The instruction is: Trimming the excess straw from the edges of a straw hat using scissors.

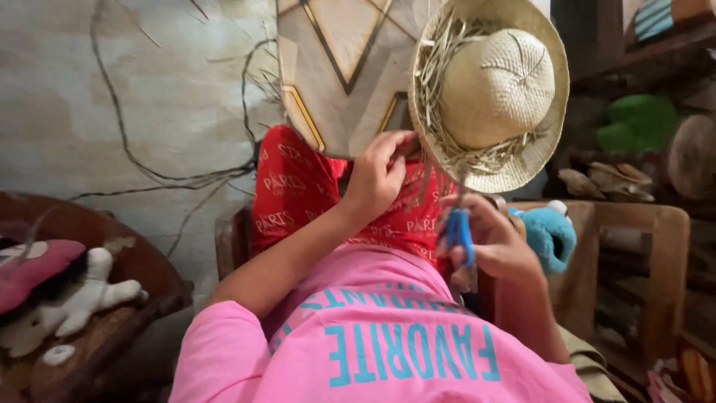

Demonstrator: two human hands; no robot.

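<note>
A woven straw hat (498, 86) with loose straw ends sticking out around its brim rests upright over my raised knee. My left hand (378, 175) grips the hat's near brim edge, fingers curled over it. My right hand (494, 242) holds blue-handled scissors (459, 233) just below the brim, blades pointing up toward the loose strands. My legs in red printed trousers (298, 190) and my pink shirt (380, 336) fill the lower middle.
A wooden chair arm (630, 246) stands at the right with a blue plush toy (550, 233) beside my right hand. A round wooden table (112, 313) at the left carries a white plush toy (78, 298) and a pink cushion. Dark cords trail across the floor (149, 112).
</note>
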